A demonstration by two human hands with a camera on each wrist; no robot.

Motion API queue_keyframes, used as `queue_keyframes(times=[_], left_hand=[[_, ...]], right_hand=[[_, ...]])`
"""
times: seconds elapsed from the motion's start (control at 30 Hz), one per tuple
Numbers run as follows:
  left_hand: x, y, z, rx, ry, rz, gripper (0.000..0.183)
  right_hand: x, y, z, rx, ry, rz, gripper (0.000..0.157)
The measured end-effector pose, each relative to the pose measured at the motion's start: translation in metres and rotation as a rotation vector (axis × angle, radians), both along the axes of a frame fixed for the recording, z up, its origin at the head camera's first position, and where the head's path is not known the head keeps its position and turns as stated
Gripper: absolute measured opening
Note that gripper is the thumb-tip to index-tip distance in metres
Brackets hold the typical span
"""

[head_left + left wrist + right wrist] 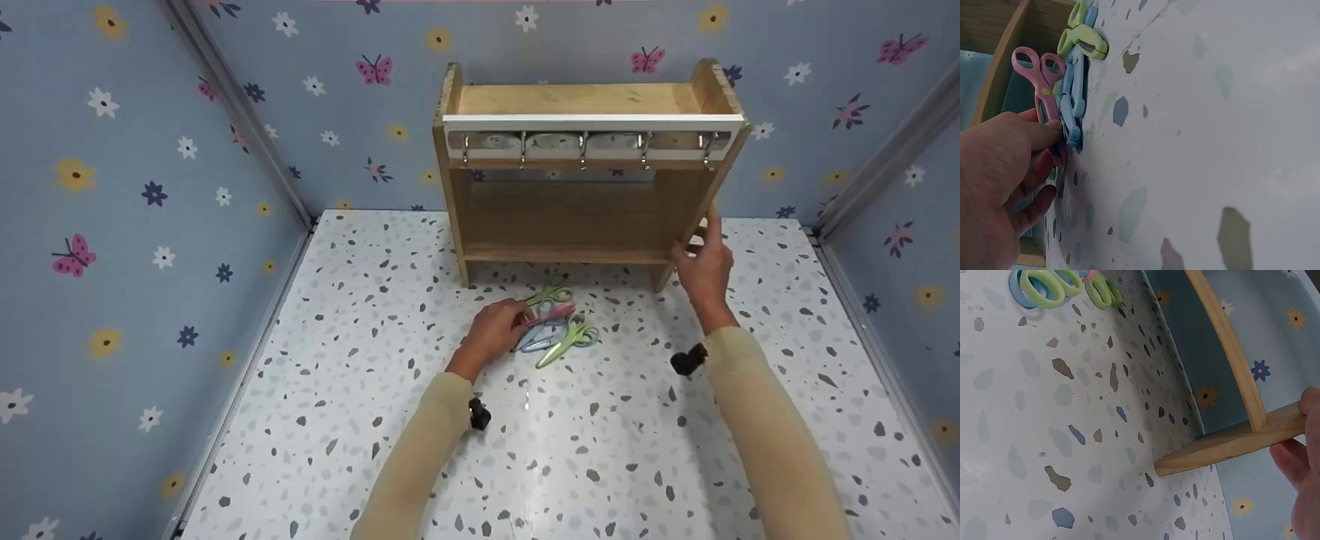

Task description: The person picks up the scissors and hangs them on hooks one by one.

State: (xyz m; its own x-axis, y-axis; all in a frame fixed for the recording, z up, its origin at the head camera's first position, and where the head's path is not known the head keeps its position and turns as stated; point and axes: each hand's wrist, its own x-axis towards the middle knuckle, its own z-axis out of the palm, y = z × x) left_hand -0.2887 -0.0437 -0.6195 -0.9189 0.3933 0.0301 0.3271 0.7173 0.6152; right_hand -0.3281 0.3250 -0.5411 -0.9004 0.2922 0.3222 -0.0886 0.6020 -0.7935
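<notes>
Between thumb and fingers, my left hand (495, 330) pinches a pair of pink scissors (1044, 84) by the blade end, handles pointing away. Beneath and beside them lie green scissors (566, 341) and light-blue scissors (1076, 84) in a loose pile on the speckled tabletop. My right hand (705, 266) grips the lower right side panel of a wooden shelf rack (562, 251), thumb toward the front. In the right wrist view, the fingers of that hand are partly cut off by the frame edge. Across the rack's upper front runs a white rail with metal hooks (583, 150).
The rack stands at the back of the white speckled table (600, 465), close to a blue flower-and-butterfly wall (337, 97). Side walls close in the table on the left and right. A black wrist mount (688, 360) sits at the right sleeve.
</notes>
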Motion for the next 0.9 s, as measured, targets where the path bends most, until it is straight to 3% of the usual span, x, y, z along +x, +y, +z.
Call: queue_keyframes(times=[0.57,0.9], left_hand=[[-0.0012,0.0012,0.001,-0.033,-0.059,0.02,0.018],[0.0013,0.0002,-0.0015,-0.006,0.012,0.007,0.015]], right_hand=[[0.0,0.0014,0.0018,-0.005,-0.009,0.016,0.086],[0.0,0.0027,-0.0009,0.014,-0.018,0.012,0.087]])
